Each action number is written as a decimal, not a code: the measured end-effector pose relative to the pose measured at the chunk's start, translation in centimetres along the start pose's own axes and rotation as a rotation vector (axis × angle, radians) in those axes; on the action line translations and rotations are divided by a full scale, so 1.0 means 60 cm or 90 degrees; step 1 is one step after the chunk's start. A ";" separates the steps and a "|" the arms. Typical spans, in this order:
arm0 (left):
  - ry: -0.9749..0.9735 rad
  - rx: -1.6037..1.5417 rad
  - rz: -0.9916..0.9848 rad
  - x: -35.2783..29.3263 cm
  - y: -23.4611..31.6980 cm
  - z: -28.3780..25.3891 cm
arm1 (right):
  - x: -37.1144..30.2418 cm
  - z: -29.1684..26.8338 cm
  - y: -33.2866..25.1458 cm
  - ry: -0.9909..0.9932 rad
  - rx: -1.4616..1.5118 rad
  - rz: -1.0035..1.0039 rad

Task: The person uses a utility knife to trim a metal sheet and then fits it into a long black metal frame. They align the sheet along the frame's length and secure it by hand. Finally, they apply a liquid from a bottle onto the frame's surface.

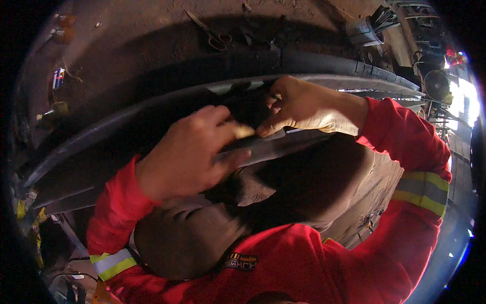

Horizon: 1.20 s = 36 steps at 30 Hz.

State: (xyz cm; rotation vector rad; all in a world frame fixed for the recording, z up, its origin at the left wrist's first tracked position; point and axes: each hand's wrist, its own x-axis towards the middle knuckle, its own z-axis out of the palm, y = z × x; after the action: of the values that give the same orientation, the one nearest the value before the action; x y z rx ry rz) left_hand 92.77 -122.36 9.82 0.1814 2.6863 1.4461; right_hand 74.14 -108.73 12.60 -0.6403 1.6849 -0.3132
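Note:
A long, dark, curved piece with pale grey raised edges (101, 124) stretches across in front of me, over my lap; its material is hard to make out. My right hand (309, 106) is over its middle, fingers curled and thumb tip bent inward, closed on something too dark to see. Facing it, my left hand (187, 149) is smeared by motion. Its finger ends come close to the right thumb, and I cannot tell whether they touch or hold anything. A narrow grey strip (283, 144) of the piece runs just below both hands.
Scissors (217, 42) lie on the brown ground beyond the piece. A pale bucket (362, 36) with dark rods in it stands at the far right. Farther right is a round fan (437, 84). A small blue-and-white container (58, 78) sits at the far left.

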 end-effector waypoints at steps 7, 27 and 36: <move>0.029 0.050 0.117 0.067 -0.003 0.004 | -0.030 -0.023 0.007 -0.027 -0.116 0.010; -0.403 0.069 -0.040 0.179 0.016 -0.032 | -0.028 0.039 0.090 0.183 0.100 -0.257; -0.206 0.009 -0.021 0.143 0.009 -0.014 | -0.033 0.038 0.072 0.190 0.084 -0.243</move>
State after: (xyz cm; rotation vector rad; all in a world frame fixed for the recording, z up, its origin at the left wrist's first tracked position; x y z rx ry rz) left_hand 84.23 -121.52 10.54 0.3387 2.4270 1.2651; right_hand 75.50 -103.77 11.42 -0.8469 1.7988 -0.8202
